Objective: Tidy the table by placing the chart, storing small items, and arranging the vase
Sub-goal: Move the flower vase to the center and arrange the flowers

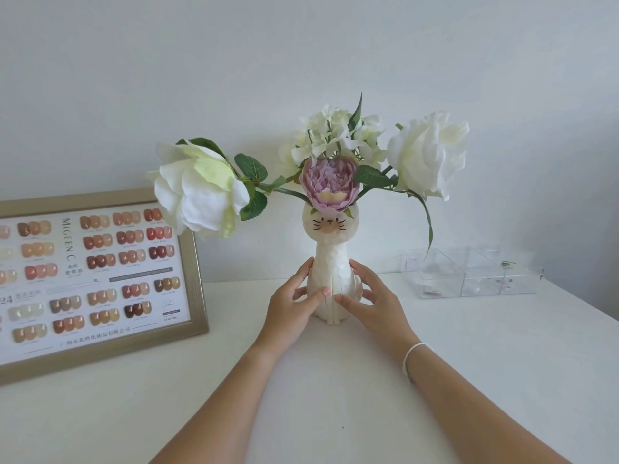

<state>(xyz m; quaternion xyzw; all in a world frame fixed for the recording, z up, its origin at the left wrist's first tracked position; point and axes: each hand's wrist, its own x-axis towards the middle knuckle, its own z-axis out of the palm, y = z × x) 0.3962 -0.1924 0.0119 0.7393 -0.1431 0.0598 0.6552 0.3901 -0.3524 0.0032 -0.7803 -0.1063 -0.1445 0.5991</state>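
Note:
A cream cat-shaped vase (331, 249) stands upright on the white table (335, 380), holding white roses and a purple peony (330, 185). My left hand (294, 304) wraps its lower left side and my right hand (371, 299) its lower right side, fingers touching the body. A framed nail colour chart (93, 276) leans against the wall at the left. At the back right sits a clear plastic organiser box (469, 272) with small items inside.
A plain white wall runs behind the table. The left rose overhangs the chart's top right corner, and a drooping leaf from the right rose hangs over the organiser box. The table's right edge slants away at the far right.

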